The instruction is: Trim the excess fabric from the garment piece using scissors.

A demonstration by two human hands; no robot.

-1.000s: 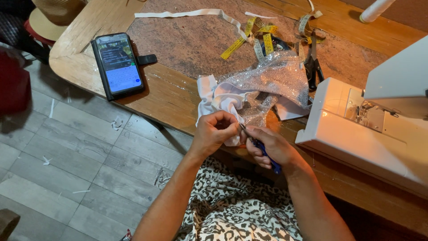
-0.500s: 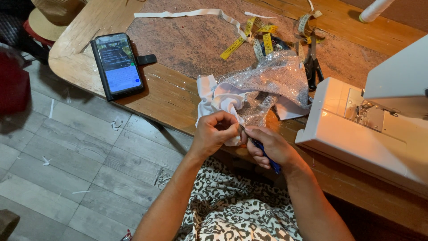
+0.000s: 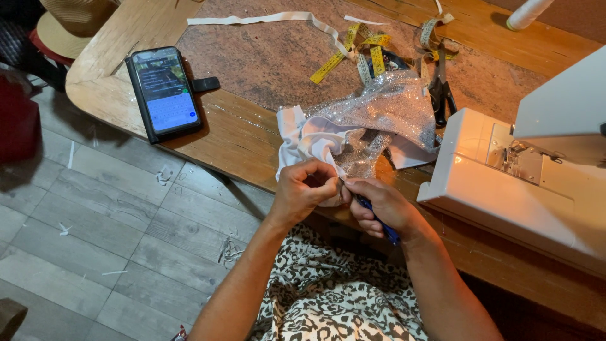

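Head view, looking straight down: a white cloth with a glittery silver piece bunched on top is seen at the near edge of the wooden bench, hanging a bit over it. The edge of the white cloth is pinched by the left hand, fingers curled in tight on the fabric. Right next to it, pretty much touching, the right hand is closed around a small blue-handled tool, held like a pen with the tip pointed at the spot where the cloth is pinched. What the tool is exactly can't be made out, the tip is too small.

Around that: a white sewing machine is parked on the right side of the bench, its lamp lit over the needle area. A phone in a dark case lies screen-up near the left corner, well apart from the hands. Further back a yellow measuring tape is tangled up, with a white strip of fabric running across behind it and dark scissors lying just beside the glittery piece. A straw hat is seen off the top left corner. Leopard-print clothing is seen at the bottom, with grey plank floor on the left dotted with thread scraps.
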